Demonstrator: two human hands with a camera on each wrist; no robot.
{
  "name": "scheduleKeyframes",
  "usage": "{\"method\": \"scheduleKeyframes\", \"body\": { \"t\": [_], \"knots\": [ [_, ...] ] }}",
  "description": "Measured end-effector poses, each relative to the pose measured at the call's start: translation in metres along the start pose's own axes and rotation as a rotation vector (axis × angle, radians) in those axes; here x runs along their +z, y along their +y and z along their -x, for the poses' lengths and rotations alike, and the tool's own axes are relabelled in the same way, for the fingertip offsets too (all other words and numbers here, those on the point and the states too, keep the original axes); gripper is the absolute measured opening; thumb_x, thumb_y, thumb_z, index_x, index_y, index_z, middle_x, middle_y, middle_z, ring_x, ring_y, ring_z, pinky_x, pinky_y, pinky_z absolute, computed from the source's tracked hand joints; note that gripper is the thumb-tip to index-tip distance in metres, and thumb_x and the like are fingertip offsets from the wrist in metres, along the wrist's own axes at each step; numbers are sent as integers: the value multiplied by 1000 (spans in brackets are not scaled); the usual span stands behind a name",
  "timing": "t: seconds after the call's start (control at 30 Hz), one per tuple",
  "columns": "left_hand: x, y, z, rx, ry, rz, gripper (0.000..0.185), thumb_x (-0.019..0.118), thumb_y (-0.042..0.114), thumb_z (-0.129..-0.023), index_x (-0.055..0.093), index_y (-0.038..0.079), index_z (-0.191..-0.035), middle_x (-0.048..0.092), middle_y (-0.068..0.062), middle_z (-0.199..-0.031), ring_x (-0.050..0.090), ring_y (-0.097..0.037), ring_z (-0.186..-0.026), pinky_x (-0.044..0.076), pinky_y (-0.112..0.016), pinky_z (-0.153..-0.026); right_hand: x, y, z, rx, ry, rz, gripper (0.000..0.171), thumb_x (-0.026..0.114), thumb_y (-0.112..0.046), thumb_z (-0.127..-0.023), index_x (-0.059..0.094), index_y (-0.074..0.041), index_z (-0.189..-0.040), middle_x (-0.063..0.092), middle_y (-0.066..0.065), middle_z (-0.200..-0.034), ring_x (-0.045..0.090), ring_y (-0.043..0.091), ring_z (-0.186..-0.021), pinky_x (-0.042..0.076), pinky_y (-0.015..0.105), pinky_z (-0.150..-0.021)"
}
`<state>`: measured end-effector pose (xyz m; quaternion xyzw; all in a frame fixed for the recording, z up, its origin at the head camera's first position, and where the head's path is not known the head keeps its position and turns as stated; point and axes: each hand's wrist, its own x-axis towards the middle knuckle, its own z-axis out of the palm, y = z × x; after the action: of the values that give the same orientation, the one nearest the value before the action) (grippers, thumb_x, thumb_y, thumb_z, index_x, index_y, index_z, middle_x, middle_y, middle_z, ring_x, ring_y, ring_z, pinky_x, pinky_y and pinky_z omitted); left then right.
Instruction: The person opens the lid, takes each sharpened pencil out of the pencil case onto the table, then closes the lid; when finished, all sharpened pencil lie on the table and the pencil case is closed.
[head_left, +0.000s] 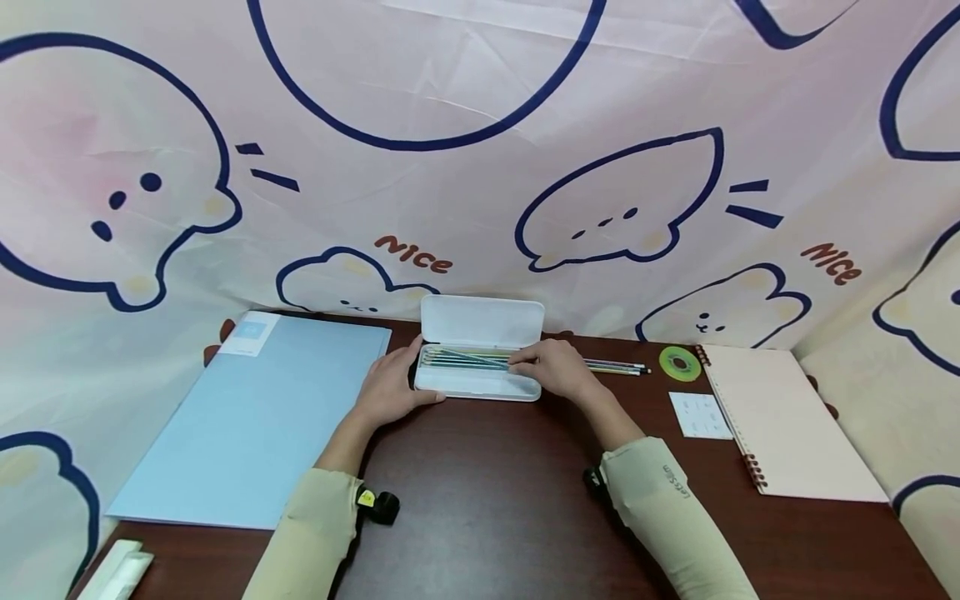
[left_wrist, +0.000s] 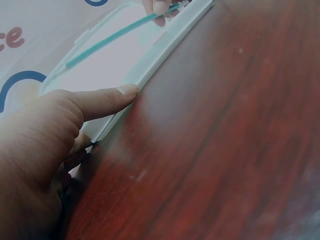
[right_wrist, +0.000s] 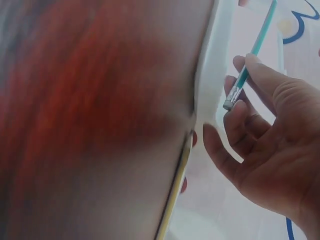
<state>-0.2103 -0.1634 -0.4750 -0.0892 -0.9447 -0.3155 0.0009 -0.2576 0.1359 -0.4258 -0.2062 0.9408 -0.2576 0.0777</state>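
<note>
A white pencil case (head_left: 476,385) stands open near the back of the table, its lid (head_left: 482,320) tipped up against the wall cloth. Several pencils (head_left: 450,356) lie inside along the back. My left hand (head_left: 388,389) grips the case's left end, thumb along the front rim and the other fingers partly hidden behind. Between thumb and fingers my right hand (head_left: 558,368) pinches a green pencil (right_wrist: 260,37) near its metal-and-eraser end, slanted over the case. More pencils (head_left: 621,367) lie on the table just right of the case.
A large light-blue folder (head_left: 255,417) lies at left, a white wrapped item (head_left: 116,571) at the front left corner. On the right are a green tape roll (head_left: 679,364), a white card (head_left: 701,415) and a pink spiral notebook (head_left: 795,425). Printed cloth walls border the table.
</note>
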Motion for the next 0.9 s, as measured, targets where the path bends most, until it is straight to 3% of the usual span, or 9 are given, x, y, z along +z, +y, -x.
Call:
{"method": "scheduleKeyframes", "body": {
  "t": [0.27, 0.67, 0.9],
  "knots": [
    [1, 1, 0, -7, 2, -1, 111, 83, 48, -79, 20, 12, -163, 46, -12, -158, 36, -36, -148, 25, -60, -121, -19, 16, 11, -7, 70, -20, 21, 72, -30, -94, 81, -21, -111, 77, 4, -116, 66, 20, -100, 54, 37, -83],
    [1, 2, 0, -6, 3, -1, 110, 83, 47, -79, 20, 12, -163, 45, -12, -158, 36, -36, -148, 25, -60, -121, -47, 50, 35, 44, 55, -26, 19, 71, -29, -95, 82, -21, -109, 77, 1, -105, 57, 18, -82, 48, 30, -72],
    [0, 2, 1, -6, 4, -2, 111, 83, 47, -79, 21, 12, -163, 47, -12, -157, 37, -36, -148, 25, -60, -121, -58, 76, 51, 35, 109, 58, 18, 71, -27, -95, 82, -20, -108, 77, 6, -110, 65, 21, -94, 54, 37, -79]
  ]
}}
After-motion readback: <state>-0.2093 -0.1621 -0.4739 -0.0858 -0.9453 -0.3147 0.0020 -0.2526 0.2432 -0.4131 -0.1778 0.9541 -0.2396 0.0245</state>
